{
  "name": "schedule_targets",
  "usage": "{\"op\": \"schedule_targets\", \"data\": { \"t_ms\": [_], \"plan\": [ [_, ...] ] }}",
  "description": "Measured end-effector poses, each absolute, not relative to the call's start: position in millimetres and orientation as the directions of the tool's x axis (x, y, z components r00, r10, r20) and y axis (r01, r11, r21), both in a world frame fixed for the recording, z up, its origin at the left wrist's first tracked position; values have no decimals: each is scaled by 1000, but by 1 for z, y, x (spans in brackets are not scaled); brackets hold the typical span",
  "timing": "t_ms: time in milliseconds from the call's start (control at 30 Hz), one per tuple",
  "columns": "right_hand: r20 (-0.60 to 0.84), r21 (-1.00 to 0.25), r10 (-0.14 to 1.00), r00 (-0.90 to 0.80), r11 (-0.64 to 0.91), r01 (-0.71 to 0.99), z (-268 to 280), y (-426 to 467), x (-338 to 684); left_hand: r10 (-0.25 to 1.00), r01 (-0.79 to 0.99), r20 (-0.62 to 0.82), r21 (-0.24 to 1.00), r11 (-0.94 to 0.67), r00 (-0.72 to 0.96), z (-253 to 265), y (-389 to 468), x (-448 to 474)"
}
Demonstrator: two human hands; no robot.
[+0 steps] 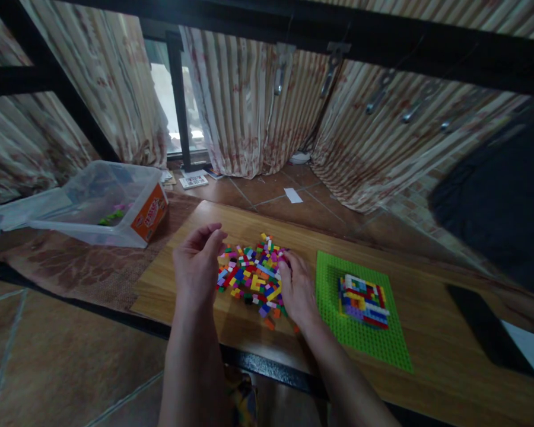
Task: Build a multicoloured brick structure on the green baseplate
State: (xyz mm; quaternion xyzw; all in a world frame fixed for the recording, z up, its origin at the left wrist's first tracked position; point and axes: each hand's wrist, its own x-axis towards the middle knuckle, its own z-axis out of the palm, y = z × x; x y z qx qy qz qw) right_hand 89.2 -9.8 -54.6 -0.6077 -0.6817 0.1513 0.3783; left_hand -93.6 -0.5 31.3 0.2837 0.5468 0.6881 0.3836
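A loose pile of small, many-coloured building bricks [256, 279] lies on the wooden tabletop between my two hands. My left hand [196, 261] is raised at the pile's left edge, thumb and fingers drawn together; whatever may be between them is hidden. At the right edge of the heap, my right hand [297, 287] reaches down with bent fingers and seems to pinch a magenta brick [282, 257]. To the right, a block of stacked bricks [364, 301] in several colours stands on a green baseplate [331, 332].
A clear plastic bin [93, 231] with an orange label and some green and pink pieces stands at the left on a brown cloth [89, 267]. A dark flat object [489, 326] lies at the table's right. Striped curtains [258, 112] hang beyond the table [431, 332].
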Motion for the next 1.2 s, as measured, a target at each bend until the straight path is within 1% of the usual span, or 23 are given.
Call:
{"op": "schedule_targets", "data": {
  "t_ms": [67,133,200,267,367,433,567,667,733,800,867,933,1000,1067,1133,1200],
  "plan": [
    [339,-685,940,40,218,695,-54,-11,84,844,-218,-23,970,-112,-535,31,-1,-94],
    [355,-673,934,39,226,704,-53,-10,83,847,-215,-20,970,-113,-532,31,-1,-94],
    [372,-618,928,17,234,751,-49,-5,85,845,-207,-28,973,-98,-535,31,-2,-95],
    [371,-536,928,-32,242,809,-44,3,88,845,-197,-39,977,-79,-534,31,-2,-95],
    [321,-431,938,-128,265,863,-37,15,89,853,-200,-54,978,-60,-519,31,-2,-94],
    [285,-401,944,-163,272,875,-35,21,87,863,-198,-59,979,-48,-501,32,-1,-93],
    [263,-423,951,-164,266,866,-31,24,81,864,-141,-52,990,-22,-501,33,-1,-92],
    [306,-481,941,-145,285,829,-21,17,80,863,-112,-59,994,4,-501,36,-1,-91],
    [345,-565,932,-112,301,768,-11,8,83,864,-105,-65,994,15,-499,38,-1,-89],
    [337,-709,939,-60,295,640,1,-5,91,871,-99,-69,995,24,-487,39,0,-83],
    [278,-872,960,9,248,422,10,-19,104,886,-94,-74,995,35,-458,39,1,-75],
    [208,-962,973,101,184,201,16,-33,121,907,-84,-73,996,42,-416,37,3,-62],
    [124,-992,971,204,117,46,17,-44,143,933,-65,-63,997,43,-354,33,3,-45],
    [45,-995,951,307,69,-69,16,-51,168,968,-6,-47,999,47,-247,28,3,-25],
    [2,-991,921,390,54,-122,13,-56,194,995,95,-22,995,31,-99,22,0,-4],
    [-1,-993,891,454,54,-107,10,-58,217,999,184,17,983,-24,38,16,-4,17]
  ]
}}
